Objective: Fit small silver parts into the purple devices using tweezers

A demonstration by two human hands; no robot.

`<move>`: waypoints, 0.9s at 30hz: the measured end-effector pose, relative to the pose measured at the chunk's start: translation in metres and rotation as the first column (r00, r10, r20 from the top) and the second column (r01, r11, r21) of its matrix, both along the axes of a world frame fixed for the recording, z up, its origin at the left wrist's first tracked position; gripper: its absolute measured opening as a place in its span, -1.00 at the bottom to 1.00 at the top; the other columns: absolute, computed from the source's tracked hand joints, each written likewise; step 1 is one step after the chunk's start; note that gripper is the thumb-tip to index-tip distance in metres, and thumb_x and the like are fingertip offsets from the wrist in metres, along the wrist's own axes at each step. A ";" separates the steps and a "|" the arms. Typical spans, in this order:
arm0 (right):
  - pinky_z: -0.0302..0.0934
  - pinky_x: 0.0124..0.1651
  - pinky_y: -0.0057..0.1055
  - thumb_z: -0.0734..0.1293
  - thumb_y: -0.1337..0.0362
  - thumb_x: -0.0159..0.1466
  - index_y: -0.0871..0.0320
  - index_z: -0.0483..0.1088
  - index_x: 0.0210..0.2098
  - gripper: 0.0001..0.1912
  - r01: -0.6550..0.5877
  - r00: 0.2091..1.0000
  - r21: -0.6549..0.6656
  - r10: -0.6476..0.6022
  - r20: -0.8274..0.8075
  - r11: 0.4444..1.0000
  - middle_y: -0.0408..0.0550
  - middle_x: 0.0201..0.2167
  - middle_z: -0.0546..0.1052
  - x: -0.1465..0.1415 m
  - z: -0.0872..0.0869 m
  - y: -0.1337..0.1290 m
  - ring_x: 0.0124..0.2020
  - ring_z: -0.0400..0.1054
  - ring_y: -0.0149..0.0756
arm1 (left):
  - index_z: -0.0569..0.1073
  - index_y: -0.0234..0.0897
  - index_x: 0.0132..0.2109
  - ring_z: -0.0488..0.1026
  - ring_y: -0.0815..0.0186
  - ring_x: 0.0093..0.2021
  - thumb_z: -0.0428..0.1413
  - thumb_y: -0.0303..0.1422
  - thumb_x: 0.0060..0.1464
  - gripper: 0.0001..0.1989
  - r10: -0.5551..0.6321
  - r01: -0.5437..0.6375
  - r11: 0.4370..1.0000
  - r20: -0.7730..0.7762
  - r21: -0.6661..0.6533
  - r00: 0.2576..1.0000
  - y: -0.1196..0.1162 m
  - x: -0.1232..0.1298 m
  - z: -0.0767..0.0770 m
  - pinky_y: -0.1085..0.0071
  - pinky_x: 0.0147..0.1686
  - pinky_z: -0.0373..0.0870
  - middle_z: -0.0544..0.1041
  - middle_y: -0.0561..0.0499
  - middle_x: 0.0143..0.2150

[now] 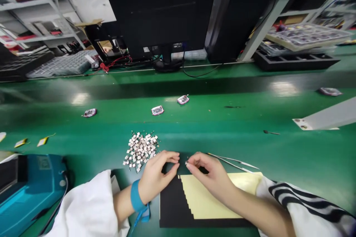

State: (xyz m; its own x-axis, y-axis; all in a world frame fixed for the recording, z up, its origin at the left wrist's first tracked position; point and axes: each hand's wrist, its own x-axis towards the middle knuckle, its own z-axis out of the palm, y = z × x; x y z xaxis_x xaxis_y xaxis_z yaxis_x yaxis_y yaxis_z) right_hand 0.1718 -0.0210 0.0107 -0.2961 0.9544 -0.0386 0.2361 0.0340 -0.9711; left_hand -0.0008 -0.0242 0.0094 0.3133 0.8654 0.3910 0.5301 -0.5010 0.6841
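Two bare hands work at the near edge of the green desk (228, 144), over a black sheet (174, 202) carrying a pale yellow sheet (208, 196) with a stepped edge. We note the right hand (208, 174) with its thumb and forefinger (191, 160) pinched together on a tiny pale square (187, 162). The left hand (157, 177) faces it, fingertips (174, 158) together; we cannot tell whether they hold anything. A loose heap of similar squares (140, 150) lies just beyond the left hand, toward the desk's far side, with no clear long axis; the left hand is the nearer. Tweezers (233, 163) lie just past the right hand, slanting rightward. A blue wristband (136, 195) circles the left wrist. Three small shiny packets (157, 110) sit farther out on the desk, yellow strips (43, 140) lie toward its left, and a blue machine (30, 189) occupies the near left corner.
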 end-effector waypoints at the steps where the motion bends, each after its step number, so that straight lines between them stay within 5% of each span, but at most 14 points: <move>1: 0.18 -0.39 -0.45 0.22 0.21 0.12 0.18 0.27 -0.49 -0.84 0.010 1.000 0.001 -0.010 -0.008 1.000 -0.12 -0.55 0.36 0.001 -0.001 0.000 -0.50 0.25 -0.40 | 0.30 -0.27 -0.18 0.47 0.40 -0.38 0.03 -0.50 -0.01 -0.80 0.010 -0.010 1.000 -0.001 -0.018 1.000 0.000 0.000 0.000 0.50 -0.33 0.43 0.48 0.01 -0.33; 5: 0.16 -0.44 -0.48 0.20 0.20 0.14 0.17 0.24 -0.48 -0.83 0.030 0.999 -0.046 -0.031 -0.015 0.998 -0.14 -0.59 0.33 0.002 -0.002 0.003 -0.54 0.23 -0.42 | 0.30 -0.29 -0.19 0.46 0.37 -0.34 0.02 -0.49 0.00 -0.83 0.037 -0.037 0.997 -0.005 -0.069 0.999 0.001 -0.001 -0.001 0.47 -0.30 0.42 0.47 -0.02 -0.32; 8: 0.11 -0.47 -0.48 0.20 0.31 0.09 0.17 0.23 -0.52 -0.92 -0.021 0.971 0.112 -0.006 0.237 0.993 -0.16 -0.61 0.31 0.004 -0.001 0.005 -0.57 0.19 -0.43 | 0.31 -0.29 -0.26 0.43 0.38 -0.31 0.00 -0.50 0.02 -0.90 0.037 -0.036 0.998 0.001 -0.048 0.999 0.000 -0.003 0.001 0.48 -0.30 0.40 0.44 -0.02 -0.32; 12: 0.06 -0.43 -0.46 0.16 0.42 0.04 0.19 0.27 -0.52 -0.92 -0.191 0.798 0.243 0.006 0.603 0.951 -0.15 -0.60 0.32 0.007 0.006 0.004 -0.54 0.20 -0.40 | 0.31 -0.29 -0.30 0.38 0.34 -0.27 -0.01 -0.50 0.02 -0.94 0.065 -0.060 0.996 -0.092 0.060 0.994 0.001 -0.005 0.006 0.41 -0.28 0.35 0.42 -0.03 -0.33; 19: -0.01 -0.47 -0.48 0.15 0.39 0.10 0.18 0.30 -0.48 -0.88 -0.233 0.656 0.135 0.053 0.753 0.963 -0.15 -0.57 0.38 0.010 0.020 0.009 -0.52 0.26 -0.39 | 0.34 -0.30 -0.16 0.30 0.23 -0.18 -0.07 -0.50 0.07 -0.81 0.030 0.050 0.987 -0.488 0.151 0.873 0.005 -0.009 0.005 0.25 -0.17 0.28 0.43 -0.07 -0.23; 27: -0.12 -0.54 -0.44 0.13 0.31 0.15 0.17 0.30 -0.51 -0.82 -0.244 0.499 0.026 0.103 0.860 0.969 -0.11 -0.60 0.43 0.017 0.027 0.019 -0.54 0.33 -0.27 | 0.38 -0.28 -0.23 0.35 0.32 -0.24 -0.07 -0.51 0.09 -0.83 -0.072 0.120 0.987 -0.363 0.111 0.929 0.004 -0.012 0.006 0.38 -0.22 0.31 0.43 -0.03 -0.27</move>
